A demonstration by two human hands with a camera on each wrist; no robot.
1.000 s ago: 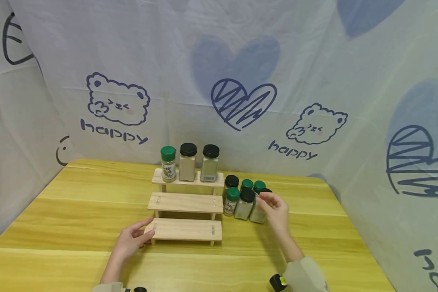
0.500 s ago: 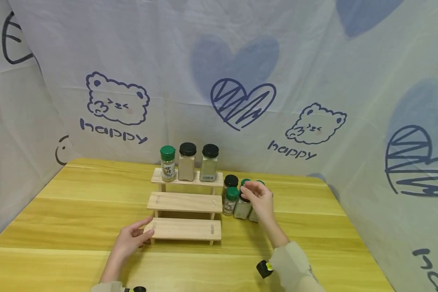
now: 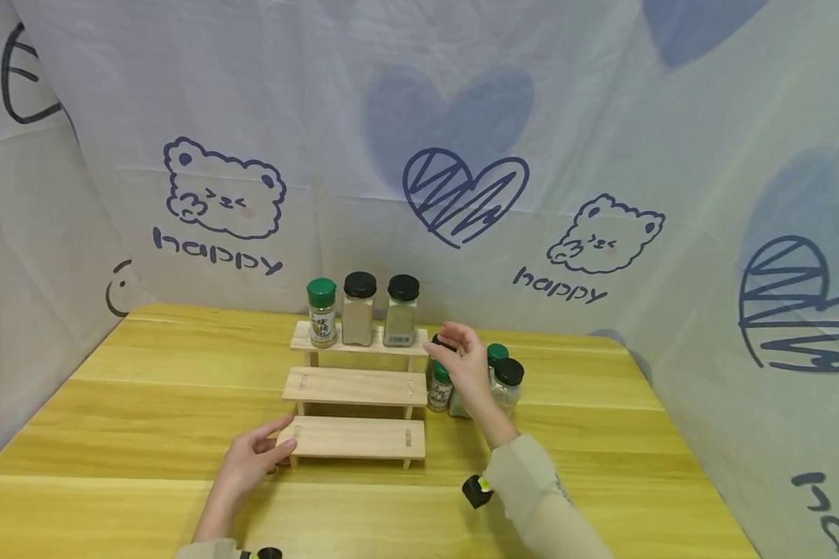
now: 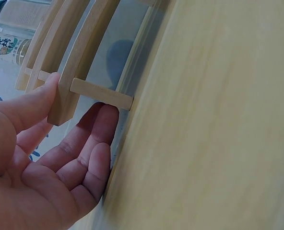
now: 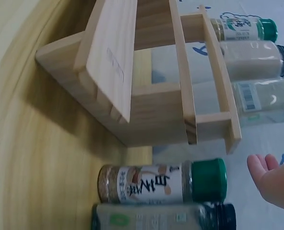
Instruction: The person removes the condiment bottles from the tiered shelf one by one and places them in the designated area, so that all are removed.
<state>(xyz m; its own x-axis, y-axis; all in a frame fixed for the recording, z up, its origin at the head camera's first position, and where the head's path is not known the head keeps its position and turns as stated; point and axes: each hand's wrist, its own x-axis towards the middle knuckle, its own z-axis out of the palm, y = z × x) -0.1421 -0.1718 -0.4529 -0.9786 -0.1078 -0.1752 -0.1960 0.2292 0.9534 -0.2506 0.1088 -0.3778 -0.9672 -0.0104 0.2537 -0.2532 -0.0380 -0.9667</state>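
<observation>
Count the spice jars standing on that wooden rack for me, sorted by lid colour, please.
Green-lidded spice jar: 1
Black-lidded spice jars: 2
Total on the three-tier wooden rack: 3

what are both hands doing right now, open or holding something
Left hand: holding the wooden rack at one end of its lowest tier.
Right hand: open, holding nothing.
</observation>
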